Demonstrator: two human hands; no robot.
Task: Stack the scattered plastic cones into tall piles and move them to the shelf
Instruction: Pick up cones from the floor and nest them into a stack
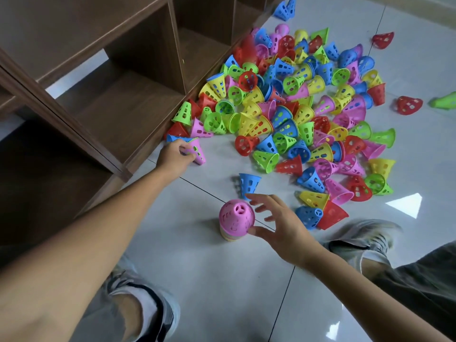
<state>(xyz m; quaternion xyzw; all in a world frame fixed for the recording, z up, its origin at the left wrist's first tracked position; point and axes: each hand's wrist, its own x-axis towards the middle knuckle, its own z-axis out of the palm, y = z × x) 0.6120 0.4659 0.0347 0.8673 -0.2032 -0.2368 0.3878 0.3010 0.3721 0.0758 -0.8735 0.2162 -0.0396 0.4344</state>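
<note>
Left of the big cone heap [296,107] stands the brown wooden shelf [118,99], its cubbies bare. At the heap's near-left corner the left hand [176,156] grips a pink cone [198,150] by its wall. Nearer the person, one upright stack [235,222], pink-topped with several cones nested, stands on the tiled floor; the right hand [276,223], fingers spread, touches its side. These perforated cones look light, thin and springy. Best pinched at the rim; the loose ones are too many to count.

Left hand [175,156] around pink cone [198,151]
</note>
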